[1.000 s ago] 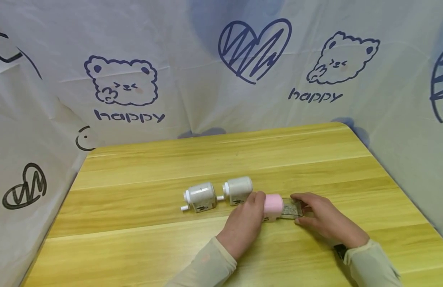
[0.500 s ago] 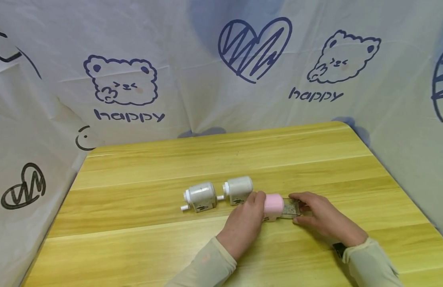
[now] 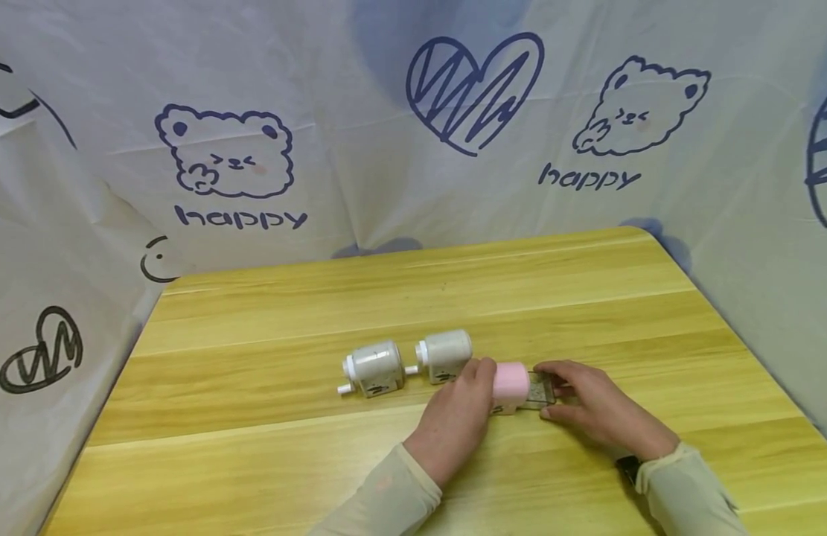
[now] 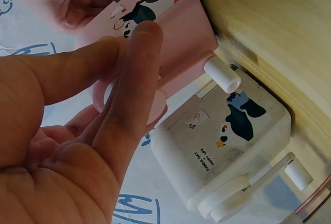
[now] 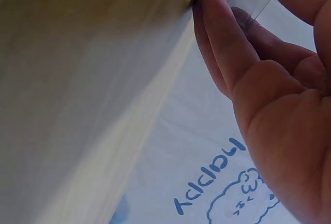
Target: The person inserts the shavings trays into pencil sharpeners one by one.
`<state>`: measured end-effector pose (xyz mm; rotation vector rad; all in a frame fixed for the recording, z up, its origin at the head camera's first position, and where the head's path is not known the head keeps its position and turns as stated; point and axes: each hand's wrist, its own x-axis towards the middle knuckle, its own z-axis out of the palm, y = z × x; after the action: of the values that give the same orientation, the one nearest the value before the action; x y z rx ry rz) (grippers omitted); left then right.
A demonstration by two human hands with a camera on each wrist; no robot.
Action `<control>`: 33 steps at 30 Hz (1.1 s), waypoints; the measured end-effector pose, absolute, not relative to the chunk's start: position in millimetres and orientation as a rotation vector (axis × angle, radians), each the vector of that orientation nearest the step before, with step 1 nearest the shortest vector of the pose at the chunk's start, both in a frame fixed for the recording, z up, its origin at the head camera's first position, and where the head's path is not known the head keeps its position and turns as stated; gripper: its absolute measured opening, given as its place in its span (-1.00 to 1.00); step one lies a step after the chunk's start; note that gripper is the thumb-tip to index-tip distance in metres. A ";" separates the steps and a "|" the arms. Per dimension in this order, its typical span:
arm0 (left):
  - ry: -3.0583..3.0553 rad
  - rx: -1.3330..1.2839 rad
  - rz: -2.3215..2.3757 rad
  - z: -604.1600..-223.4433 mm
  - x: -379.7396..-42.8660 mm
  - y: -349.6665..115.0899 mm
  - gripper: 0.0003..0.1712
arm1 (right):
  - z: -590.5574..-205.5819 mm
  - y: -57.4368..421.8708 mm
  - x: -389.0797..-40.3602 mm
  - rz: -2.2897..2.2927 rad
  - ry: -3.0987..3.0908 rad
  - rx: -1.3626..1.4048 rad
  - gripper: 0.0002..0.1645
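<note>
A pink crank pencil sharpener (image 3: 511, 381) with a panda print stands on the table, held by my left hand (image 3: 453, 417) from its crank side. In the left wrist view the thumb and fingers close round the front of the pink body, and a white crank knob (image 4: 223, 75) sticks out beside them. A clear shavings drawer (image 3: 540, 390) juts partly out of the sharpener's right end, with grey shavings inside. My right hand (image 3: 604, 409) pinches the drawer's outer end between thumb and fingers. The drawer's inner part is hidden in the pink body.
Two white crank pencil sharpeners lie to the left: one white sharpener (image 3: 380, 368) farther off, the other white sharpener (image 3: 448, 353) close behind my left hand. The wooden table (image 3: 252, 461) ends at a printed cloth (image 3: 359, 112) hanging round it.
My right hand has moved slightly left, and the clear drawer has slid a little farther into the pink sharpener. My left hand and the white sharpeners stay in place.
</note>
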<state>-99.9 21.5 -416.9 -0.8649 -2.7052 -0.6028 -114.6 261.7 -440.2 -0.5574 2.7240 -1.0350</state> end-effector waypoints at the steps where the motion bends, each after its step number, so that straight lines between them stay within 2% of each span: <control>1: -2.705 -0.864 -0.604 -416.8 -99.8 21.5 -0.73 | -440.4 261.8 -114.7 -1.036 2.716 -0.547 -0.31; 33: -2.693 -0.872 -0.589 -418.0 -100.2 21.6 -0.70 | -442.6 251.8 -113.6 -1.032 2.721 -0.609 -0.31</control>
<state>-100.2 21.6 -418.0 -0.8715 -2.6934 -0.5893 -113.6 251.8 -442.6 -0.6089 2.7214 -1.0317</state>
